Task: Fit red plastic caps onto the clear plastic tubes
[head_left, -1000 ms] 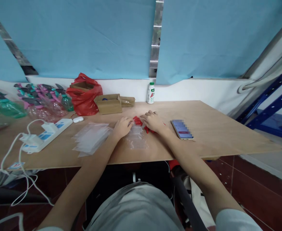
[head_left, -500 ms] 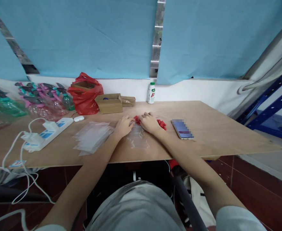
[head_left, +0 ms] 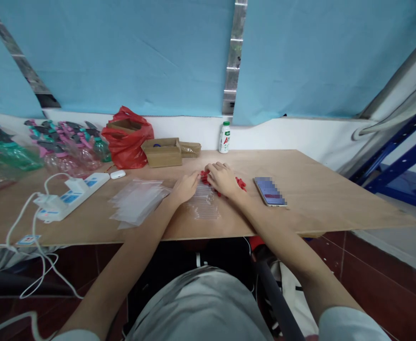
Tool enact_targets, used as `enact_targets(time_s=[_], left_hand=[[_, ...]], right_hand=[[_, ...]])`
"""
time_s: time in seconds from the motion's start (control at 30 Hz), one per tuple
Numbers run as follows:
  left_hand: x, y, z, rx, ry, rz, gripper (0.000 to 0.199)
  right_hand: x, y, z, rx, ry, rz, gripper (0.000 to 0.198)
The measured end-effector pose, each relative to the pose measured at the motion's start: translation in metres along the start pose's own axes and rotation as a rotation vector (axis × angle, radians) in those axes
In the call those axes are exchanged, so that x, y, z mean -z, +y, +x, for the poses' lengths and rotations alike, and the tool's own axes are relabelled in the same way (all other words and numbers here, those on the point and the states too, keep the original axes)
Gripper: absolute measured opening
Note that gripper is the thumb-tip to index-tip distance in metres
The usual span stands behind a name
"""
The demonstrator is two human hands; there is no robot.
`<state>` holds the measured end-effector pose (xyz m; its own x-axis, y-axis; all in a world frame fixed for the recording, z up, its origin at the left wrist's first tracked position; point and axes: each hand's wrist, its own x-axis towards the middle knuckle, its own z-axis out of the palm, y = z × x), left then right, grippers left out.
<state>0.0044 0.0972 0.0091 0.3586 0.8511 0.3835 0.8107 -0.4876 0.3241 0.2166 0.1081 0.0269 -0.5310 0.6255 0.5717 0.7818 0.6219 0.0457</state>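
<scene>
Wooden table: red pieces between both hands' fingers; grip unclear.

— Which colours are seen at the middle of the frame?
— Red pieces are seen on a pale brown tabletop, beside clear ribbed tubes.
— And at the left?
— A red bag and a white power strip with blue marks are seen; a light blue sheet fills the top.
</scene>
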Motion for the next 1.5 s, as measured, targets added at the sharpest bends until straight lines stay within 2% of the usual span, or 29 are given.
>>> enact_targets(time_s=[0.4, 0.7, 1.1, 1.33, 1.5], left_hand=[[0.006, 0.01, -0.003, -0.017, -0.004, 0.109, 0.039], [0.0, 0.004, 0.0, -0.1, -0.038, 0.179, 0.043], [0.005, 0.0, 0.0, -0.139, -0.054, 0.124, 0.044], [0.009, 0.006, -0.002, -0.083, 0.0, 0.061, 0.049], [0.01, 0.01, -0.004, -0.092, 0.064, 0.036, 0.041]], right_hand=[[-0.005, 0.0, -0.003, -0.011, -0.011, 0.114, 0.023], [-0.009, -0.003, -0.002, 0.016, -0.02, 0.214, 0.009], [-0.011, 0.002, -0.001, 0.088, 0.01, 0.312, 0.009], [0.001, 0.012, -0.004, 0.187, 0.042, 0.438, 0.014], [0.006, 0.012, -0.007, 0.083, 0.017, 0.43, 0.016]])
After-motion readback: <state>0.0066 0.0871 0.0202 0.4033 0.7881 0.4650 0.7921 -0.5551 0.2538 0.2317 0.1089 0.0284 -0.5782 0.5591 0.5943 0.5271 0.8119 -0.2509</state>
